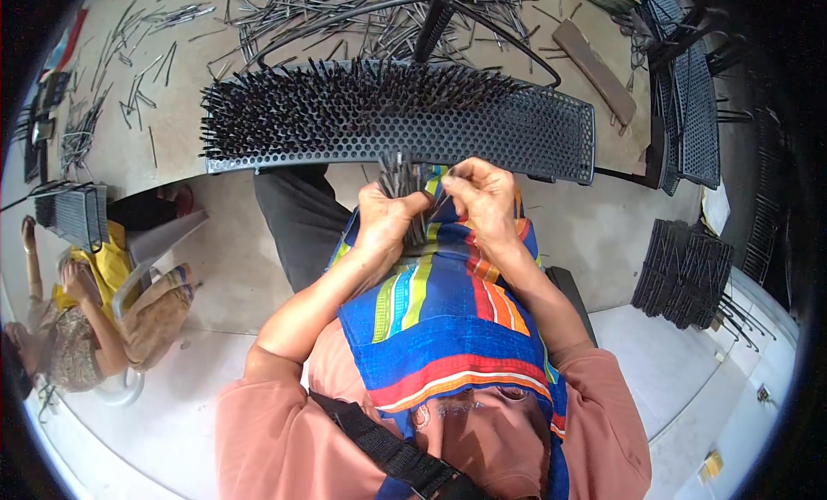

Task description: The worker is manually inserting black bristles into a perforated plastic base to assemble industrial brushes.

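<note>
My left hand is closed around a bundle of thin dark rods, held upright over my lap. Just to its right, my right hand has thumb and fingertips pinched together; whatever is between them is too small to make out. In front of both hands lies a long, perforated grey rack. Dark rods stand densely in its holes across the left and far part. Bare holes show along its near edge and right end.
Many loose rods are strewn over the table. A flat brown bar lies at the right, beside more perforated racks. A rod-filled rack stands lower right. Another person sits at the left by a smaller rack.
</note>
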The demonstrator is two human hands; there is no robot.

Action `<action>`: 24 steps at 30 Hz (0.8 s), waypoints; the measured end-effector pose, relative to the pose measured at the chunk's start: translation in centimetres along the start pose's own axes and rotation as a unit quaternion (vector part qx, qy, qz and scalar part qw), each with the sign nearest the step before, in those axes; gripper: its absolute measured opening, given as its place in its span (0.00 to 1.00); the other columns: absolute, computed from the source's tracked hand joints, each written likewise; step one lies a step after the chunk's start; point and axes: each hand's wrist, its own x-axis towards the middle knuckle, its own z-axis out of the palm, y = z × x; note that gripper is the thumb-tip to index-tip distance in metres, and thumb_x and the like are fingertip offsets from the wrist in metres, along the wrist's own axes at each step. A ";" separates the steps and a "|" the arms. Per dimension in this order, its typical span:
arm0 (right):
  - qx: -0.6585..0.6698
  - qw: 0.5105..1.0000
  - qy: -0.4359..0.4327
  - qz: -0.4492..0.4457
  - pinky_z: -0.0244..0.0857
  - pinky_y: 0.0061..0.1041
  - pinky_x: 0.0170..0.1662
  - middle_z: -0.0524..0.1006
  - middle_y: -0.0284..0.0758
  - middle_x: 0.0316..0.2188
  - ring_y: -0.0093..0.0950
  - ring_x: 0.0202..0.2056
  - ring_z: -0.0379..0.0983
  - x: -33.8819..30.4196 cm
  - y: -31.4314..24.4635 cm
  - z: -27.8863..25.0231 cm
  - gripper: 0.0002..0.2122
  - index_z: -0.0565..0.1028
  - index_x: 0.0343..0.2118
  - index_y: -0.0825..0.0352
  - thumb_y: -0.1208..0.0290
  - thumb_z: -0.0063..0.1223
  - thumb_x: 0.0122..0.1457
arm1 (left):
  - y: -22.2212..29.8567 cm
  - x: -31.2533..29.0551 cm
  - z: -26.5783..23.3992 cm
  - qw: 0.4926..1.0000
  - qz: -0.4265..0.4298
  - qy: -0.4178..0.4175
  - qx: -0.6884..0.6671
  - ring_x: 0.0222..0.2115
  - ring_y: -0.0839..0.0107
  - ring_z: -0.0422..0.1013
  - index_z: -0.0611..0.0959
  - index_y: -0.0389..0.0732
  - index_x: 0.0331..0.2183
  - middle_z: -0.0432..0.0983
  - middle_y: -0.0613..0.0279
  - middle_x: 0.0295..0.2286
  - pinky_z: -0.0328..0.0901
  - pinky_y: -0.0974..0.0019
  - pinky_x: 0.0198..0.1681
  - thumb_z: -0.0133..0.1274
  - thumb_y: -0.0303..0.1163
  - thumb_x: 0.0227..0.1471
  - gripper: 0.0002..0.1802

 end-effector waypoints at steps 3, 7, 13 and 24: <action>0.074 0.987 0.108 -0.093 0.54 0.13 0.20 0.75 0.27 0.20 0.12 0.17 0.62 0.4 -1.2 -0.7 0.01 0.78 0.29 0.71 0.81 0.58 0.54 | 0.1 -0.1 -1.7 0.999 -0.046 0.007 0.007 0.19 0.70 0.73 0.81 0.33 0.28 0.77 0.58 0.21 0.69 0.68 0.25 0.54 0.16 0.40 0.07; 0.101 0.965 0.160 -0.182 0.54 0.13 0.21 0.75 0.28 0.24 0.12 0.18 0.62 2.8 -3.0 -1.8 0.02 0.78 0.30 0.71 0.82 0.60 0.54 | -0.5 -1.4 -3.8 0.979 -0.150 -0.134 0.020 0.19 0.70 0.73 0.80 0.33 0.30 0.76 0.58 0.20 0.70 0.68 0.25 0.55 0.16 0.40 0.09; -0.092 0.907 0.203 -0.357 0.57 0.13 0.23 0.75 0.29 0.29 0.13 0.23 0.66 5.9 -3.1 -2.3 0.03 0.79 0.30 0.72 0.83 0.62 0.52 | -1.3 -1.8 -4.3 0.973 -0.096 -0.147 0.148 0.19 0.74 0.72 0.80 0.35 0.29 0.76 0.61 0.20 0.68 0.70 0.24 0.55 0.16 0.41 0.08; -0.126 0.896 0.208 -0.373 0.59 0.14 0.27 0.76 0.29 0.27 0.14 0.25 0.66 6.1 -3.1 -2.1 0.04 0.80 0.29 0.72 0.84 0.63 0.49 | 1.2 -0.3 -1.6 0.992 -0.103 -0.078 0.006 0.18 0.72 0.73 0.80 0.35 0.28 0.76 0.62 0.20 0.68 0.69 0.22 0.58 0.16 0.41 0.08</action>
